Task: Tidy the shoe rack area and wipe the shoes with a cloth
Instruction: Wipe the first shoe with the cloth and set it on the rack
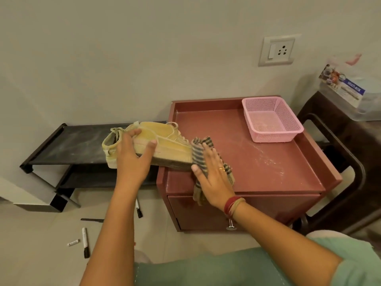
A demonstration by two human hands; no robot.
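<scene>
A yellow sneaker (165, 143) lies on its side across the left edge of a reddish-brown cabinet (247, 157), its heel hanging over a low black shoe rack (68, 147). My left hand (132, 155) grips the sneaker around its middle, fingers over the upper and thumb on the sole. My right hand (210, 174) presses a striped cloth (200, 155) against the toe end of the sneaker, with the rest of the cloth hanging down over the cabinet's front edge.
A pink plastic basket (272, 120) stands at the back right of the cabinet top, which carries white dust marks. Markers (85, 242) and a pen (138, 209) lie on the floor in front of the rack. A dark chair (338, 141) stands to the right.
</scene>
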